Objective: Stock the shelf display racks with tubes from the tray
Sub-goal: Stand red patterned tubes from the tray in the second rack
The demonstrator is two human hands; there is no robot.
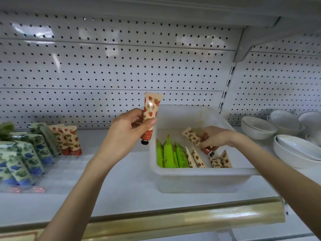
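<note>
L hand [129, 126]: thumb + fingers pinch red tube [150, 115] mid-body, upright, cap down, above shelf [121, 197], just left of tray [199, 181].
R hand [214, 138]: inside tray, fingers curled round 2nd tube [192, 136], tilted.
Tray stock: green tubes [169, 153] + more strawberry-print ones, leaning.
Rack [69, 164]: clear plastic, far left; strawberry row [69, 140] beside blue-print tubes [26, 159] (slots hard to see).
Handling: prob. light, soft, squeezable; glossy so a bit slippery. Take mid-body or by stiff cap, no hard squeeze.
Shapes: flat crimped end, small round black cap.
Tray mat'l: milky rigid plastic.
Far right: white bowls [258, 127].
</note>
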